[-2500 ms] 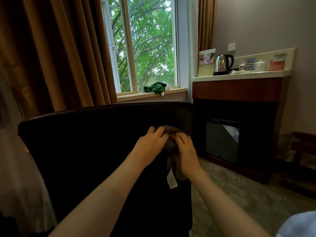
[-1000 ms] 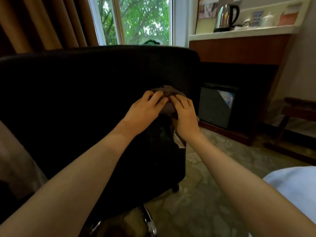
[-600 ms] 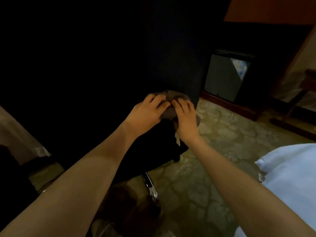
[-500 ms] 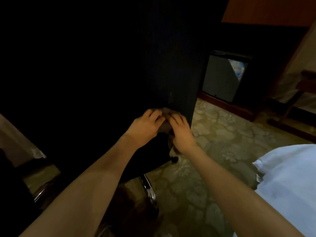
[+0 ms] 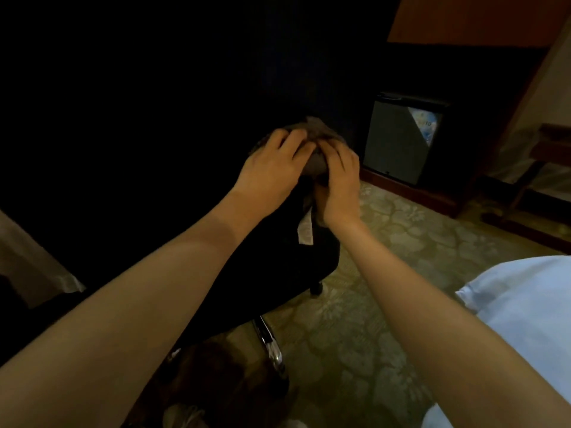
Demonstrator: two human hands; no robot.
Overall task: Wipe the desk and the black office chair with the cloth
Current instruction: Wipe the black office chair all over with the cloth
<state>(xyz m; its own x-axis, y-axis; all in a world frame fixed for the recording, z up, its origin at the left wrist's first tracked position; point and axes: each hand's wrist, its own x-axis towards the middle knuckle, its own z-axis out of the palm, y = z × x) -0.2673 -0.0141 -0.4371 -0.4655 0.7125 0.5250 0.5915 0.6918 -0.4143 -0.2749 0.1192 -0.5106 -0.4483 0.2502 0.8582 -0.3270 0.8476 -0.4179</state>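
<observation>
**Head view, looking down along both forearms.** Your left grip (image 5: 272,171) lies apart. Its fingers are spread and only lightly bent, and they press on the cloth (image 5: 315,163). Your right grip (image 5: 340,183) is clamped on the same cloth, with the fingers curled over its bunched right side and the thumb hidden beneath. The two grips meet at the fingertips. A fold of grey fabric bulges between them, and a further edge of it shows beyond the knuckles.

The cloth sits against the black office chair (image 5: 154,118), low on the backrest and close to its right edge. The backrest fills the upper left of the view and is too dark to show surface detail. A white label (image 5: 305,231) hangs just below the grips, against the black of the chair. You cannot tell whether it belongs to the cloth or to the chair.

Below the seat, a chrome leg (image 5: 269,342) of the base and one black caster (image 5: 315,288) stand on the patterned carpet (image 5: 386,257). Beyond the chair to the right, a small dark door (image 5: 398,140) with a pale sticker in its upper corner is set low in a wooden cabinet (image 5: 463,20). Pale blue fabric (image 5: 509,319) fills the lower right corner. A strip of light fabric (image 5: 31,267) shows at the left edge.
</observation>
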